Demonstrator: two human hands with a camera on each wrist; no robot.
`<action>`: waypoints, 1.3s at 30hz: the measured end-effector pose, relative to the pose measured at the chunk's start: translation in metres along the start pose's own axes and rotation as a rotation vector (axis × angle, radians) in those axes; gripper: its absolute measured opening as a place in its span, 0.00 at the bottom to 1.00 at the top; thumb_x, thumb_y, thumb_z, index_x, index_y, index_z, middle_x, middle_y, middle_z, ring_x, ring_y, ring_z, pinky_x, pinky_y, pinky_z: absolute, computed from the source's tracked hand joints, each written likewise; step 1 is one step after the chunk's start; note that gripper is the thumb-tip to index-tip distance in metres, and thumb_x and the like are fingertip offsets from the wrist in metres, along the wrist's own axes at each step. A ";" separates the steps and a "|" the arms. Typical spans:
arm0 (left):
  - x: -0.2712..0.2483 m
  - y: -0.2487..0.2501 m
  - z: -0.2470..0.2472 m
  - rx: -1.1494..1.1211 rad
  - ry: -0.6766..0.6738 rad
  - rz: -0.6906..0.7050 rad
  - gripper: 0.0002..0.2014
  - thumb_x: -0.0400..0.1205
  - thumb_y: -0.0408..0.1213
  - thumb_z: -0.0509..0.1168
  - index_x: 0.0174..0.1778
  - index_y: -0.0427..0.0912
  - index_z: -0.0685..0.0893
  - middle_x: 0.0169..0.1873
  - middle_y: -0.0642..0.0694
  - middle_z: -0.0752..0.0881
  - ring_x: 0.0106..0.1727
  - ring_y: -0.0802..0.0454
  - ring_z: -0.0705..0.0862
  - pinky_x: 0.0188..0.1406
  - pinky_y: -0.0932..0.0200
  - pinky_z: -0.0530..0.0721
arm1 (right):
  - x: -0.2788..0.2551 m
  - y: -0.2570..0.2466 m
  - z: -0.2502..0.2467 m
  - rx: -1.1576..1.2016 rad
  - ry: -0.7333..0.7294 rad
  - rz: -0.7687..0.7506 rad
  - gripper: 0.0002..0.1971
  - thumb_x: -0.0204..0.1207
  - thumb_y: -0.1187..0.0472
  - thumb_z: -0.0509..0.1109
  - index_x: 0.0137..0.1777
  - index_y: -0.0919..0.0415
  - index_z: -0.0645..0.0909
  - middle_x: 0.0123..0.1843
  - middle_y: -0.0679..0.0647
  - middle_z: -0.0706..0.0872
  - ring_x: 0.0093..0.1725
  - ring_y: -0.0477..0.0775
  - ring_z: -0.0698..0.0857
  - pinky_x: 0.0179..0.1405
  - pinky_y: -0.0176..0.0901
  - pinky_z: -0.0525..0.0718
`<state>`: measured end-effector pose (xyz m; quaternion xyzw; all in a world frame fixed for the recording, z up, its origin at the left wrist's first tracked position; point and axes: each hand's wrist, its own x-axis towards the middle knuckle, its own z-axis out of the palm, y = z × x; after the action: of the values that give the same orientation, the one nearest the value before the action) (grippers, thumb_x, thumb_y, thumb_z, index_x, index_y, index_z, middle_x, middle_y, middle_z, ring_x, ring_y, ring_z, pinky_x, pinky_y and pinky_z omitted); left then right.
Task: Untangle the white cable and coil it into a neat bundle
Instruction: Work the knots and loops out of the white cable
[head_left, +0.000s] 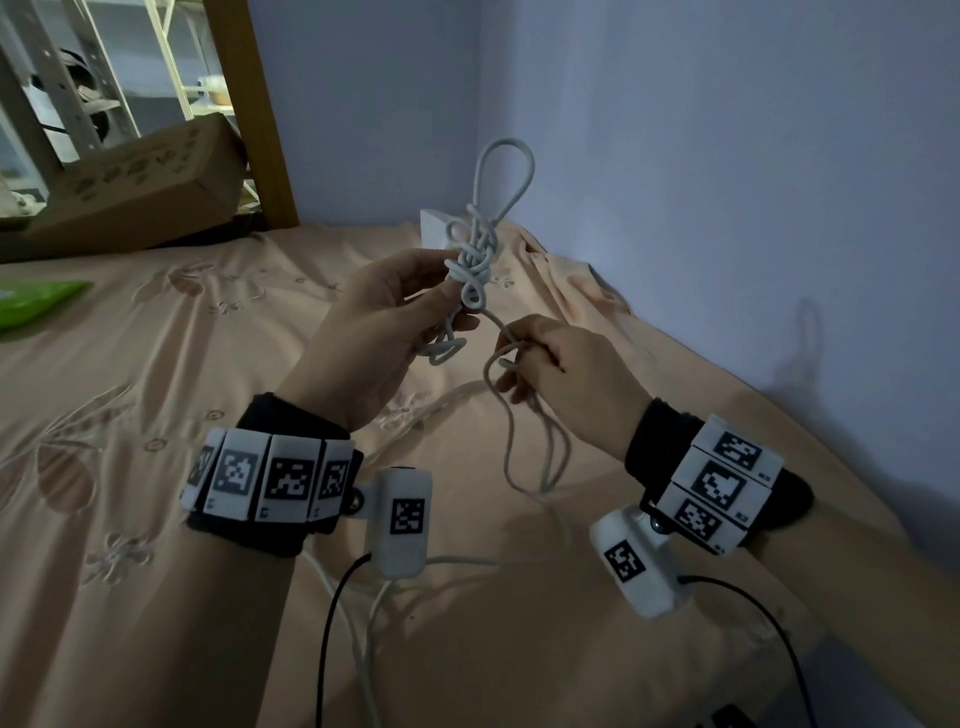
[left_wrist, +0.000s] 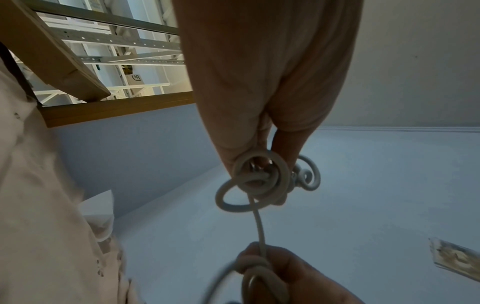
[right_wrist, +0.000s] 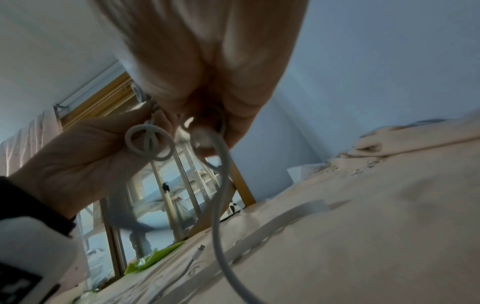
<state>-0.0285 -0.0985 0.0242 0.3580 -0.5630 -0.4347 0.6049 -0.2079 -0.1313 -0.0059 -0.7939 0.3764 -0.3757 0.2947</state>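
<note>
In the head view, one thin white cable (head_left: 470, 260) is held up in the air above a bed covered with a peach embroidered sheet (head_left: 156, 364). Two hands are seen. The knotted clump of the cable is pinched in the grip of the left hand (head_left: 374, 327), thumb and fingers curled round it, and one long loop stands up out of the clump. A single strand runs down to the right hand (head_left: 561, 369), whose fingers are curled round it; slack strands hang from there to the sheet. One brown cardboard box (head_left: 130, 182) and one green packet (head_left: 36, 306) lie at the far left of the bed.

In the left wrist view, several small loops of the cable (left_wrist: 259, 181) are gathered at the tips of the left hand (left_wrist: 259, 82), and one strand is drawn taut down to the right hand (left_wrist: 293, 275), closed on it.

In the right wrist view, the right hand (right_wrist: 207, 61) is closed round the cable (right_wrist: 221, 185), and two overlapping loops are seen against the left hand (right_wrist: 78, 156). One cable plug (right_wrist: 198, 252) lies on the sheet.
</note>
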 end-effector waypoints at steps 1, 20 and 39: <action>0.000 0.000 0.000 0.014 0.009 0.006 0.13 0.82 0.31 0.63 0.62 0.34 0.82 0.50 0.41 0.88 0.46 0.50 0.87 0.44 0.62 0.85 | -0.001 -0.001 0.000 0.050 0.043 -0.009 0.14 0.79 0.72 0.55 0.49 0.55 0.79 0.32 0.52 0.85 0.28 0.47 0.84 0.28 0.40 0.81; 0.004 0.003 -0.024 0.227 0.163 0.099 0.09 0.84 0.33 0.65 0.58 0.44 0.85 0.44 0.48 0.90 0.45 0.50 0.88 0.42 0.61 0.84 | -0.019 0.009 -0.002 -0.336 -0.092 -0.476 0.18 0.69 0.68 0.55 0.39 0.62 0.88 0.60 0.57 0.86 0.55 0.56 0.83 0.58 0.35 0.77; 0.003 0.122 0.057 0.495 0.080 0.262 0.09 0.84 0.32 0.65 0.59 0.34 0.83 0.43 0.45 0.89 0.41 0.52 0.89 0.43 0.55 0.86 | -0.079 -0.024 -0.025 -0.965 -0.339 -0.364 0.13 0.79 0.72 0.56 0.52 0.67 0.82 0.52 0.62 0.84 0.49 0.65 0.82 0.48 0.52 0.78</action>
<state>-0.0704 -0.0530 0.1445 0.4360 -0.6691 -0.1876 0.5719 -0.2533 -0.0577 -0.0039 -0.9409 0.3097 -0.0721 -0.1165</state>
